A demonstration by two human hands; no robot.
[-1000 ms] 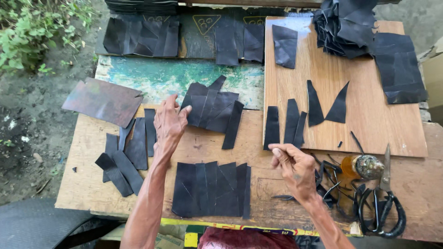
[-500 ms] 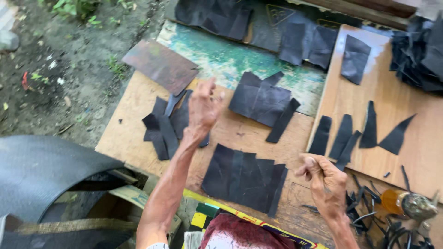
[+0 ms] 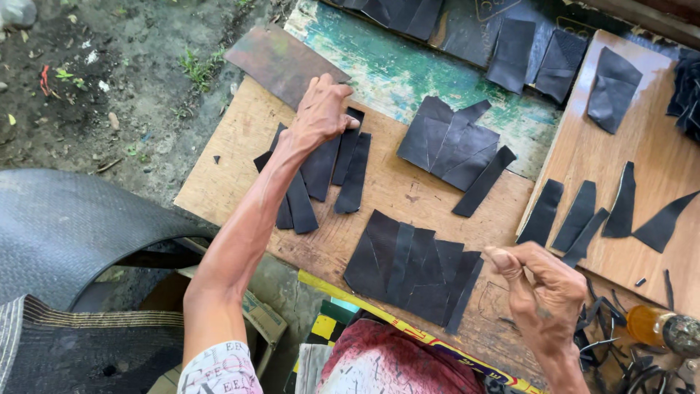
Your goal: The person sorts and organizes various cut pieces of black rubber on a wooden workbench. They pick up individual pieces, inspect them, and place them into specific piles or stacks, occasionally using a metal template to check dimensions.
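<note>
The left hand (image 3: 321, 109) is laid palm-down, fingers together and slightly curled, on a fanned cluster of dark strips (image 3: 321, 175) lying on the worktop (image 3: 226, 175); nothing is clamped, the strips are only pressed under the fingertips. The right hand (image 3: 543, 292) is held above the near edge with the fingers drawn in loosely; whether anything thin is pinched there cannot be told. Just left of the right hand a second overlapped stack of dark pieces (image 3: 412, 266) is spread flat. The material is judged to be thin, light and flexible, like cut rubber or leather, matte rather than slippery, and not fragile; a strip is best lifted at a free end, where an edge overlaps. Beyond the left hand a painted green board (image 3: 408, 73) is seen, and to the right a pale wooden board (image 3: 590, 157) carrying tapered offcuts. Bare soil lies left of the worktop, outdoors.
</note>
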